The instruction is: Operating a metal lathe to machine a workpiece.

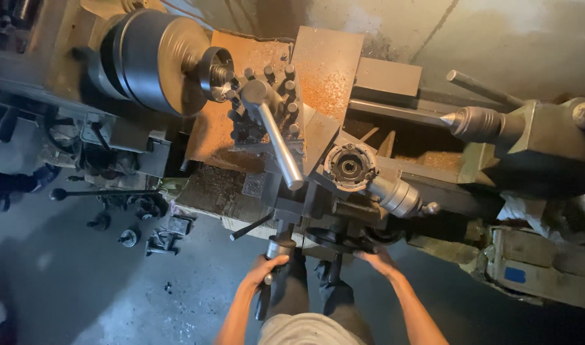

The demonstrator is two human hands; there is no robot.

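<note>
Metal lathe, seen from above. Left hand (265, 267): clenched around the dark crank handle (271, 268) at the near side of the carriage. Right hand (377, 259): fingers laid on the rim of the carriage handwheel (343, 244), just beside; whether it grasps, cannot tell. Above: tool post (262, 102) with long steel lever (281, 145), chuck (155, 61) at left, tailstock centre (475, 121) at right.

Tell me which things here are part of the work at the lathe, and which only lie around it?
In use:
left hand gripping a lever handle
right hand on the handwheel
tool post close to the chuck

Lying about:
tailstock centre, apart from the chuck
small metal parts on the floor
long rod by the machine
</note>
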